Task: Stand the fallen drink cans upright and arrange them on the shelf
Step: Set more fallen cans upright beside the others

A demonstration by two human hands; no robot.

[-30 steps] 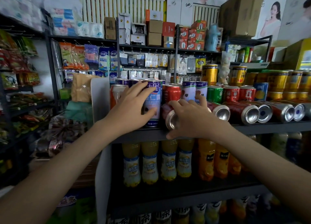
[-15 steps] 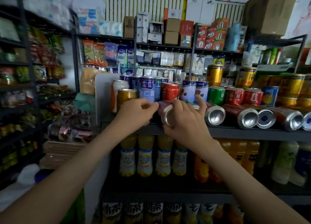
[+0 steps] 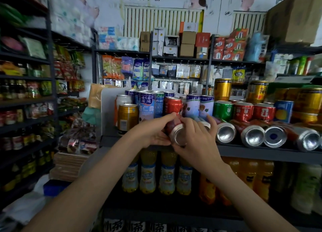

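A red can (image 3: 177,132) lies on its side at the front of the dark shelf (image 3: 261,152), its silver bottom facing me. My left hand (image 3: 153,132) cups its left side with the fingers over the top. My right hand (image 3: 195,141) grips its right side and rim. Right of it, several more fallen cans (image 3: 252,135) lie in a row with silver ends toward me. Behind stand upright cans: a gold can (image 3: 127,116), a blue-white can (image 3: 146,108), a red can (image 3: 173,105), a green can (image 3: 223,109).
A white divider panel (image 3: 108,109) bounds the shelf on the left. Tall gold cans (image 3: 222,89) stand at the back right. Yellow drink bottles (image 3: 148,176) fill the shelf below. Snack racks line the left aisle.
My left hand left the upright blue-white can and came right onto the fallen red can. Both hands now hold it, and a gold can shows at the left. The view has tilted upward.
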